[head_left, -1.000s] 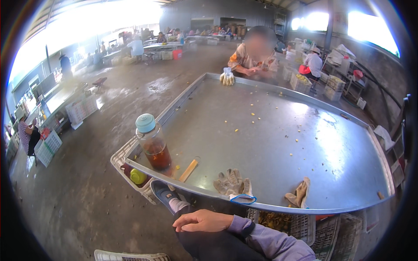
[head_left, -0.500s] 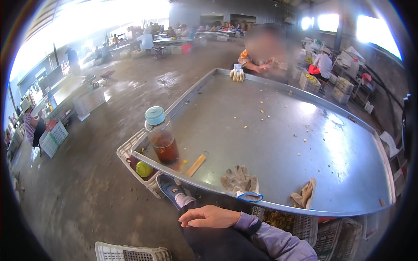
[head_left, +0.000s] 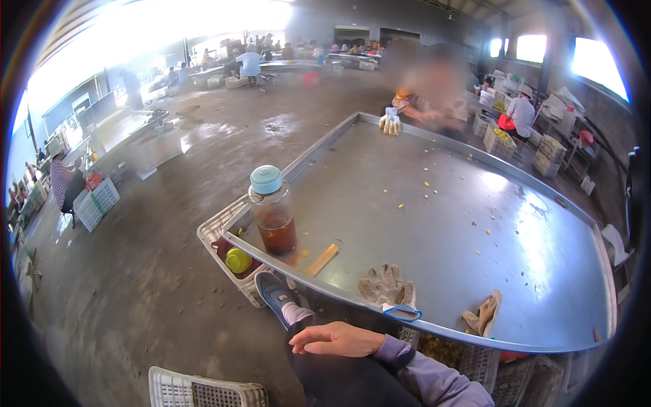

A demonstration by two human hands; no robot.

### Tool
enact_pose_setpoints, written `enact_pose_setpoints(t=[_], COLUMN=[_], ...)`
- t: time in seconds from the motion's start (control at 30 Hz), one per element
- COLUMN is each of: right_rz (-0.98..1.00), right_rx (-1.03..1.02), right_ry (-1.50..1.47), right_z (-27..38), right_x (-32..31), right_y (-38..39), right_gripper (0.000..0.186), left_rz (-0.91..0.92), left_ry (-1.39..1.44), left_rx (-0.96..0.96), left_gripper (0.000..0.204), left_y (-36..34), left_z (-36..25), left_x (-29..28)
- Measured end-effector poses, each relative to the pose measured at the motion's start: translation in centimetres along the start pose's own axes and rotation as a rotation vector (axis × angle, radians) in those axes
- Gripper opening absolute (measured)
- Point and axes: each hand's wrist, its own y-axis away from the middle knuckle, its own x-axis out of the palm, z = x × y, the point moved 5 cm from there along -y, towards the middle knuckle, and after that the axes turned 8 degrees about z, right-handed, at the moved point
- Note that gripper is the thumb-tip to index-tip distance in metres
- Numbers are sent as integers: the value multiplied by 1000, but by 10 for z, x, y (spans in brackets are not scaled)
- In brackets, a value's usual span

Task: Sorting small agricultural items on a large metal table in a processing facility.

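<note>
My right hand [head_left: 336, 339] rests palm down on my dark-trousered knee, fingers loosely stretched out and holding nothing. My left hand is out of sight. Beyond the knee, a dirty work glove [head_left: 386, 288] with a blue-rimmed cuff lies on the metal tray table [head_left: 434, 237], near its front edge. Another soiled glove [head_left: 481, 313] lies to its right. A glass jar [head_left: 274, 224] with a pale blue lid and reddish-brown liquid stands at the left corner, beside a wooden-handled tool [head_left: 322, 259]. Small yellow bits are scattered over the table.
A blurred person [head_left: 420, 102] leans at the far edge beside pale gloves [head_left: 390, 122]. A crate [head_left: 224, 214] holding a green object [head_left: 239, 260] sits left of the table, another [head_left: 207, 390] at lower left. More crates stand underneath. Other people sit at tables across the hall.
The whole view has shifted, with the table and surroundings moving rightward in the picture and slightly down in the latest frame. My right hand stays on the knee.
</note>
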Motion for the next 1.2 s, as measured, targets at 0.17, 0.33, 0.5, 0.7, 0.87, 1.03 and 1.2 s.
enact_pose_setpoints(t=[0.17,0.33,0.5,0.7,0.87,1.03,1.2], right_rz=[10,-6,-6,-1,1,7,9], right_rx=[13,-31,-31,-25,-17,-27,-29], right_ry=[-20,-21,-33,-37,-63,-48,-40], right_z=[-3,1,1,3,0,-3,2], right_x=[1,2,2,4,5,2,4], right_y=[-5,-8,-8,-9,-7,-9,-8], right_gripper=[36,37,37,38,38,38,38], left_rz=[110,88,143,184,183,147,138], left_ry=[33,135,70,37,148,123,133], left_rx=[-106,-119,-141,-151,-267,-250,-235], left_gripper=[25,29,29,34,41,38,35], left_y=[-7,-8,-9,-8,-11,-9,-10], left_z=[-33,-54,-42,-35,-55,-43,-46], left_x=[-28,-51,-38,-31,-52,-41,-46])
